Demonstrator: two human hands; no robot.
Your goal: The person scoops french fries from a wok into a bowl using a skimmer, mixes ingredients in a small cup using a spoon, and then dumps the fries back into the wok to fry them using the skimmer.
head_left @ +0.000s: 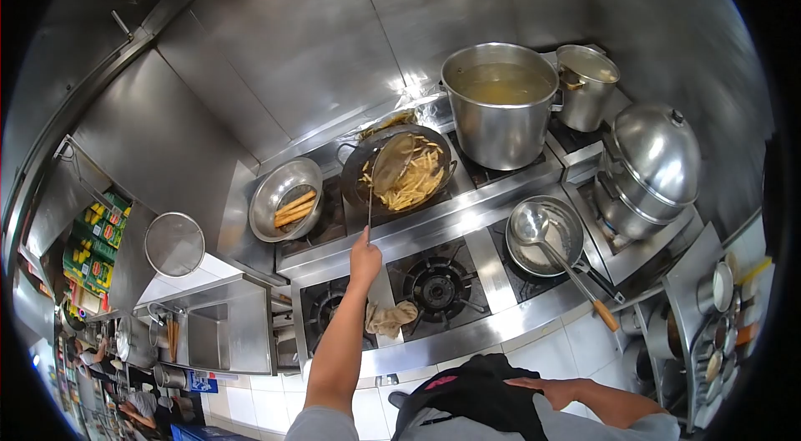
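Observation:
My left hand point(365, 259) is closed around the long thin handle of a skimmer point(394, 164). The skimmer's round head lies in a dark wok point(357, 167), over and against the French fries point(424, 182) cooking there. My right hand point(554, 389) rests at my waist against the black apron point(476, 391), fingers stretched out and holding nothing. Left of the wok, a metal bowl point(265, 197) has several long golden-brown fried sticks point(295, 209) in it. A crumpled beige cloth point(390, 318) lies on the stove front below my left wrist.
Right of the wok stands a large stockpot point(499, 128) of yellowish liquid, then a smaller pot point(584, 107) and a domed steamer point(655, 161). A ladle point(576, 274) lies across a pan point(546, 262). A sink point(209, 337) and a round strainer point(174, 245) are leftward. Several people work far left.

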